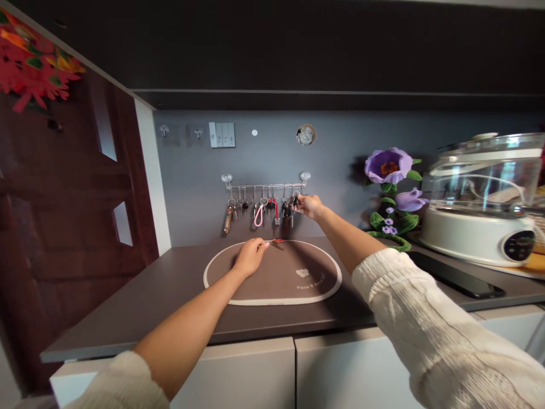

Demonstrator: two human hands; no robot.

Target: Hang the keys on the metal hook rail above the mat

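Right of centre: right hand (310, 207) level with the black-topped keys (295, 201)

Through the head view, I read everything from one line: the keys sit immediately left of the right fingertips, just below the right end of the hook rail (266, 186). Their long axis runs up and down, while the rail runs across the middle of the frame, so the right hand meets them side-on. That hand is clearly the nearer one — its fingertips look pinched on the keys. A ring shows just under the rail, but with the fingers partly over it, I can't tell whether it is on its hook.

The left hand (250, 257) is lower and left of centre, over the mat (264, 284), its fingers curled and turned toward a small red-and-dark piece (278, 244) at the mat's top edge. That piece lies just right of the left fingertips, long side slanting slightly down to the right. Whether the fingers grip it or only rest beside it, I can't tell. From there the black-topped keys are up and to the right — well apart from the left hand.
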